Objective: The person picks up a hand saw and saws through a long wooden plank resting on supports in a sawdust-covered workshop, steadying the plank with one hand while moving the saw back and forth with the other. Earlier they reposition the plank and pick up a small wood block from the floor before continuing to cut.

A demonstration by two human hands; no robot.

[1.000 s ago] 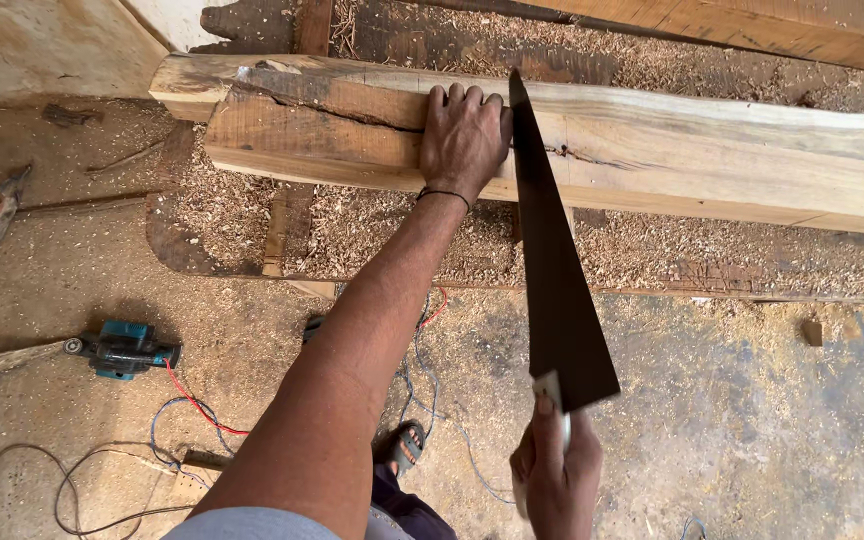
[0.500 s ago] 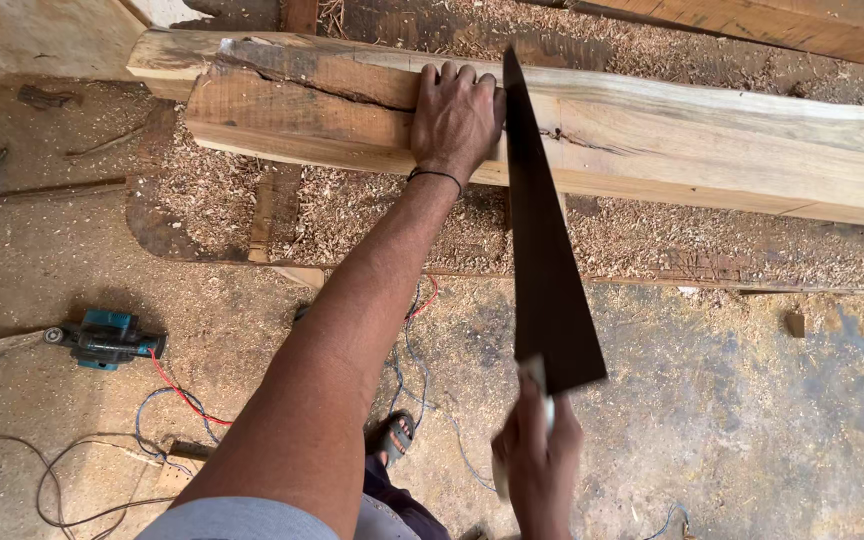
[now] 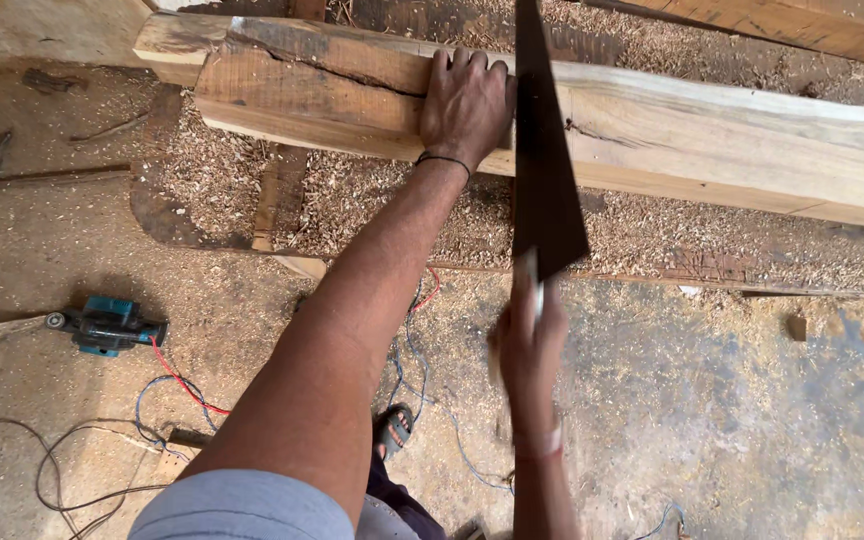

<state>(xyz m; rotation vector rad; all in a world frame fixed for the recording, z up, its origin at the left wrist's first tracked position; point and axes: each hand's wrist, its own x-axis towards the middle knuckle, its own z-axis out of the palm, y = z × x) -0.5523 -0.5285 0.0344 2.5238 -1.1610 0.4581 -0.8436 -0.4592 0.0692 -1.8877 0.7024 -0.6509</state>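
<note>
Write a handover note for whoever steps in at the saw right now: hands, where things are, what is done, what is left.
Left hand: flat on top of the wooden beam, fingers curled over the far edge, right beside the blade.
Right hand: gripping the handle of the hand saw, blade standing across the beam.
Beam lies across the sawdust-covered floor; a long crack shows left of the hand. A blue power tool with its cable lies on the floor to the left.
Done: saw is set on the beam; how deep the cut goes cannot be seen.
Left: the beam is not cut through.
</note>
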